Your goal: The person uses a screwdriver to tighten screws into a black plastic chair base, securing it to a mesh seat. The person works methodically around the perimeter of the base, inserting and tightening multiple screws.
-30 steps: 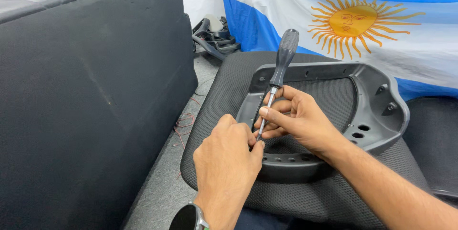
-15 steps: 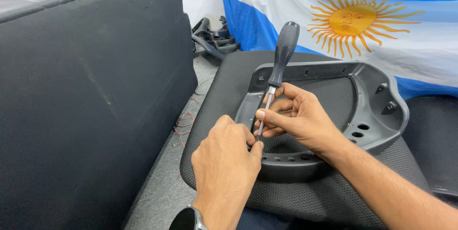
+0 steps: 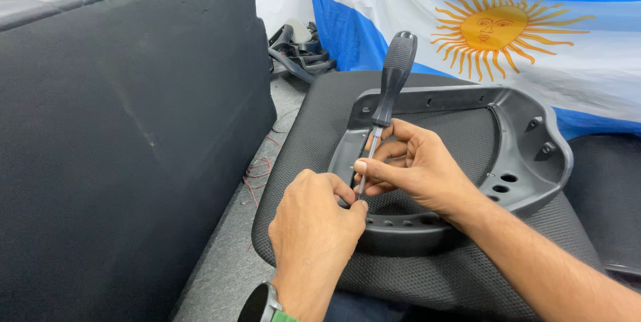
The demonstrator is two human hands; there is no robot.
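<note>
We are pinching the screwdriver (image 3: 386, 101) shaft in the right hand (image 3: 417, 168), left hand (image 3: 314, 225) closed at its tip on the plastic frame (image 3: 534, 155); fastening appears unfinished.

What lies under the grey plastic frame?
The grey plastic frame rests on a black mesh cushion, visible through its opening. The hands hide the screwdriver tip.

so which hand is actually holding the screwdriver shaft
The right hand: its fingers pinch the screwdriver shaft. The left hand, with the wristwatch, sits at the tip.
</note>
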